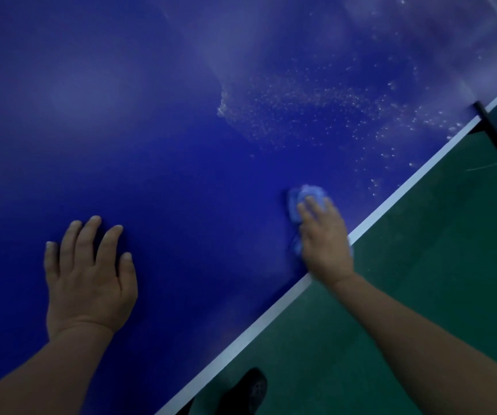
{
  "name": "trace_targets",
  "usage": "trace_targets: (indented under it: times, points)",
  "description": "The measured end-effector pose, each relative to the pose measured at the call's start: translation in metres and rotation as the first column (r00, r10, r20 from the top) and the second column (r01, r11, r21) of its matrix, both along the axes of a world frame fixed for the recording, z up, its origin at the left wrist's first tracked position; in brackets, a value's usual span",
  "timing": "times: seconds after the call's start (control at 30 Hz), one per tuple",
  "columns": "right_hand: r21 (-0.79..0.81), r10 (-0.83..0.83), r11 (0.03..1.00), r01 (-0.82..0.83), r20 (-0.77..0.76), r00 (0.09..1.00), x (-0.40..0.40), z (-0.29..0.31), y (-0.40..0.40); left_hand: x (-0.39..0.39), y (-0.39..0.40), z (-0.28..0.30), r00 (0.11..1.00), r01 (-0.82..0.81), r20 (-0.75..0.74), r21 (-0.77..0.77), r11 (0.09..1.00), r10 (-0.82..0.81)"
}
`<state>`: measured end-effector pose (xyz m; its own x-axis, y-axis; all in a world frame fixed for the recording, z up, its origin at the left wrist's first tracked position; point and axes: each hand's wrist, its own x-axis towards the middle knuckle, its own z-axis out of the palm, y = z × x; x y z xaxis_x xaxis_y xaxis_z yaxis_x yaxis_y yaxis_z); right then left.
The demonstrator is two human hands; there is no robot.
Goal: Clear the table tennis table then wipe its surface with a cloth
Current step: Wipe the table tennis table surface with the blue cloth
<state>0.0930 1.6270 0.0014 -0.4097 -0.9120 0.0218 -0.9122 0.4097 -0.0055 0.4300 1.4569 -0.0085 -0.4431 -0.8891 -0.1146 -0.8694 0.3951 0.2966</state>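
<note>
L hand [87, 283] flat on table [181, 175], R hand [325, 238] pressing cloth [308, 196], no writing

Both forearms are bare, with no sleeves, watch or jewellery in view. The left hand [88, 283] and right hand [325, 244] have short, unpainted nails. Below, one foot wears a dark perforated clog [245, 390].

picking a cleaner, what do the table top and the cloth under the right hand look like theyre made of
Table top: looks like a hard painted board with a smooth, matte-satin blue coat; it gives soft sheen patches and water droplets bead on it. The core cannot be told. Cloth: a soft light blue fabric, possibly microfibre, bunched into folds under the right hand.
</note>
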Motion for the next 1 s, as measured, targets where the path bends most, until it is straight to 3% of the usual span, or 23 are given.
trace_targets:
  times: [0.1,0.17,0.23,0.3,0.37,0.4,0.43,0.53,0.57,0.63,0.7,0.77,0.9,1.0]
  points:
    - [0.003,-0.461,0.887,0.461,-0.034,0.887,-0.060,0.009,-0.008,0.000,0.002,0.001,1.000,-0.009,-0.012,-0.001,1.000,0.009]
    - [0.002,-0.547,0.837,0.548,-0.044,0.836,-0.058,0.008,-0.030,-0.001,0.001,0.002,1.000,-0.010,-0.024,-0.001,1.000,0.010]
    - [-0.020,-0.369,0.929,0.369,-0.038,0.929,-0.017,0.003,-0.059,0.000,0.001,0.001,1.000,-0.002,-0.017,0.002,1.000,0.002]
    - [-0.054,-0.017,0.998,0.017,0.011,1.000,0.032,-0.005,-0.074,0.000,0.001,0.001,1.000,-0.004,-0.006,0.007,1.000,0.004]
    - [-0.022,0.253,0.967,-0.252,0.074,0.965,0.051,-0.006,-0.071,-0.001,0.001,0.002,1.000,-0.005,-0.006,0.014,1.000,0.005]
    - [-0.035,0.311,0.950,-0.309,0.050,0.949,0.037,-0.004,-0.071,-0.001,0.001,0.003,1.000,-0.001,-0.007,0.020,1.000,0.001]
    - [-0.056,0.289,0.956,-0.287,0.023,0.957,0.017,-0.002,-0.072,-0.001,0.001,0.003,1.000,0.002,-0.006,0.025,1.000,-0.002]
    - [-0.021,-0.046,0.999,0.046,0.036,0.998,-0.029,0.010,-0.081,-0.001,0.001,0.005,1.000,0.003,0.015,0.040,0.999,-0.004]
    - [-0.018,-0.070,0.997,0.071,0.049,0.996,-0.027,0.009,-0.085,-0.001,0.001,0.005,1.000,0.004,0.022,0.046,0.999,-0.005]
    - [-0.036,0.138,0.990,-0.137,0.017,0.990,-0.001,0.000,-0.087,-0.001,-0.001,0.006,0.999,0.013,0.030,0.050,0.999,-0.014]
    - [-0.056,0.444,0.895,-0.442,0.059,0.894,0.025,-0.005,-0.085,0.000,-0.001,0.006,1.000,0.017,0.024,0.047,0.999,-0.018]
    - [-0.051,0.619,0.785,-0.617,0.103,0.779,0.028,-0.006,-0.091,-0.001,-0.001,0.007,1.000,0.020,0.016,0.041,0.999,-0.021]
    - [-0.028,0.743,0.665,-0.746,0.124,0.658,-0.006,-0.003,-0.133,0.000,-0.003,0.005,0.999,0.040,0.035,0.033,0.999,-0.041]
    - [-0.018,0.732,0.680,-0.733,0.087,0.676,-0.032,0.003,-0.187,0.000,-0.003,0.002,0.998,0.046,0.049,0.017,0.999,-0.047]
